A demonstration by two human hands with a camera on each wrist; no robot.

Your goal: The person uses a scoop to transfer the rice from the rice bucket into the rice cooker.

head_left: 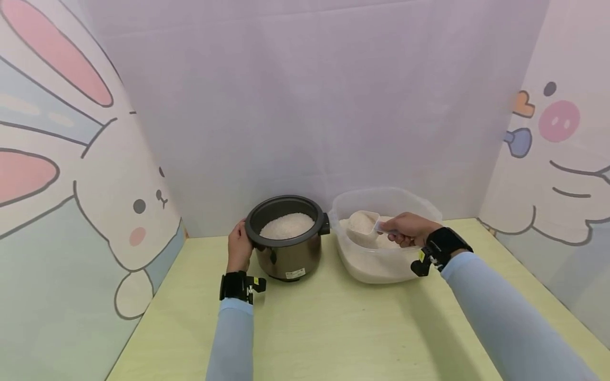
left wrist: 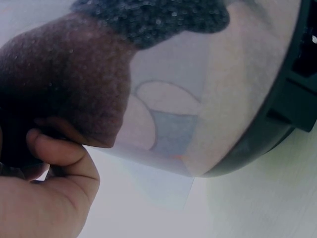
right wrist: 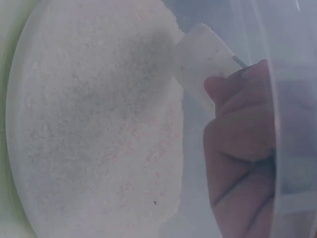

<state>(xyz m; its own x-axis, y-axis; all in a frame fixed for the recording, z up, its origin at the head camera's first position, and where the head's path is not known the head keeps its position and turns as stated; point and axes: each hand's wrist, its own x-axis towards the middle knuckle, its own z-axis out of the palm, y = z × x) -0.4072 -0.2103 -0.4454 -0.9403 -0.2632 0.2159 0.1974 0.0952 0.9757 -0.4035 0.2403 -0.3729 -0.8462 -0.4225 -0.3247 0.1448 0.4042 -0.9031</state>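
Clear plastic tub (head_left: 391, 198) holds the rice (right wrist: 99, 139) plus a filled scoop (right wrist: 200, 62); right hand (head_left: 410, 229) has its fingers curled round the scoop. Left hand (head_left: 239, 246) grips the cooker (head_left: 297, 256) just beside it. Tilting hastily between them would probably spill grains on the table (head_left: 333, 328), imo.

head: high, forward-down | left wrist: close on cooker (head_left: 288, 258) | right wrist: close on tub (head_left: 393, 200) | head/right share scoop (right wrist: 202, 59)
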